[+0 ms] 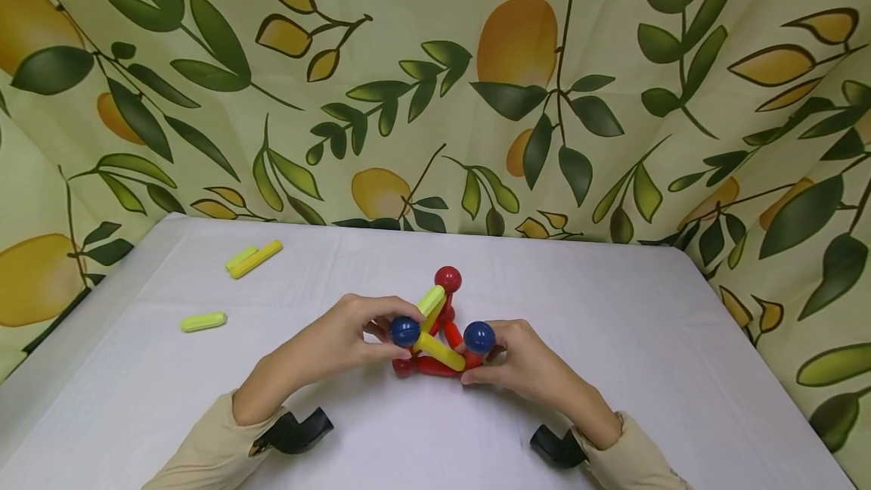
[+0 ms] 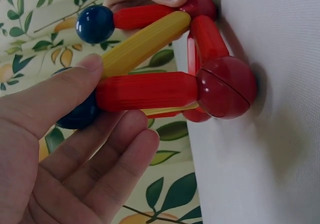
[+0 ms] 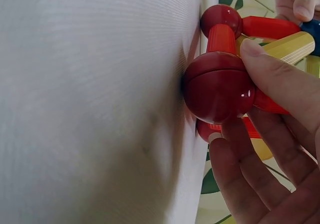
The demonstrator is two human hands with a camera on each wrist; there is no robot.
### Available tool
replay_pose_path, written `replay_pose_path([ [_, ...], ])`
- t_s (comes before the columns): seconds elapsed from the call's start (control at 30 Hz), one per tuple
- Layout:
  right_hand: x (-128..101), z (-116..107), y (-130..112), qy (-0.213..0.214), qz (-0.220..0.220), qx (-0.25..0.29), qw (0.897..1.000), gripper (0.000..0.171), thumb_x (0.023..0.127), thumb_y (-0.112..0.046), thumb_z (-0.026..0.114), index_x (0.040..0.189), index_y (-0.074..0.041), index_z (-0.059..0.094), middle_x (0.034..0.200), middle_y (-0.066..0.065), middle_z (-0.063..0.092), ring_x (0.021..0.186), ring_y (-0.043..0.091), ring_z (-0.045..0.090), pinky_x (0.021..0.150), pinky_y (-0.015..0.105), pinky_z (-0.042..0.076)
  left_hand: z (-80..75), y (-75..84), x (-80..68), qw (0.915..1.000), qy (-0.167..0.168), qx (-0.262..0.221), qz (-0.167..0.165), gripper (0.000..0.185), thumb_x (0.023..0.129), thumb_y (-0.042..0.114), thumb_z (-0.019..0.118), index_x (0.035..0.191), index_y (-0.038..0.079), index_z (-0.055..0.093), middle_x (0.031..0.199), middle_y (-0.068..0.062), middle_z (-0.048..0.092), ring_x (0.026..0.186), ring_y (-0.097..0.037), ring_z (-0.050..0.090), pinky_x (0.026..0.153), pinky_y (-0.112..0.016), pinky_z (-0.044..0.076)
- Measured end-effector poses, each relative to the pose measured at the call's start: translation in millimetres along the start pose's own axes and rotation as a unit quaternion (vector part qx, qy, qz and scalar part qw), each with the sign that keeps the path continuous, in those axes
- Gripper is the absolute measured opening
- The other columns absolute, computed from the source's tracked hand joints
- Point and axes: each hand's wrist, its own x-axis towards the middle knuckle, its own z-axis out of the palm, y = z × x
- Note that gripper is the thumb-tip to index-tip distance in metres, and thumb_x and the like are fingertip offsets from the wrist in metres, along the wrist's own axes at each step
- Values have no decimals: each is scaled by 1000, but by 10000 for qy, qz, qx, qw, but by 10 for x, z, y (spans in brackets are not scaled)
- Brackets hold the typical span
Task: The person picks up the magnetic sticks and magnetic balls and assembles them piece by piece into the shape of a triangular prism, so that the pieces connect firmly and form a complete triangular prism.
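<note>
A frame of magnetic rods and balls stands on the table, between both hands. My left hand (image 1: 361, 331) pinches a blue ball (image 1: 405, 331) on top of an upright red rod (image 2: 147, 91). At the near right corner, my right hand (image 3: 280, 134) grips a red ball (image 3: 217, 89) low on the frame, thumb along its edge and fingers beneath. Above that corner sits another blue ball (image 1: 479, 337). A yellow rod (image 1: 441, 351) slants from the left blue ball to the right corner. One pale yellow rod (image 1: 432, 299) leans toward the far side, where a red ball (image 1: 447, 279) sits high.
Two yellow rods (image 1: 255, 258) lie side by side at the table's back left. Nearer on the left is a single yellow-green rod (image 1: 203, 322). A leaf-and-fruit patterned curtain (image 1: 435, 97) hangs behind the white table (image 1: 578, 286).
</note>
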Motion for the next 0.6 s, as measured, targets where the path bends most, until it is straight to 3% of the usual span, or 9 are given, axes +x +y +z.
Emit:
replay_pose_path([
  [0.37,-8,-7,-1,-85,-17,101,9999,25,74,-19,88,92,-12,72,86,-5,72,80,5,63,76,22,57,7,0,4,10000,10,55,11,42,83,11,80,122,11,65,108,-3,73,85,-4,64,81,-22,57],
  [0.6,-7,3,11,-68,17,60,10000,26,75,-18,87,96,-12,73,86,-5,72,80,4,62,76,20,56,-44,23,-20,9996,-213,-114,-146,43,85,15,78,126,12,64,112,-3,72,88,-8,65,83,-25,57],
])
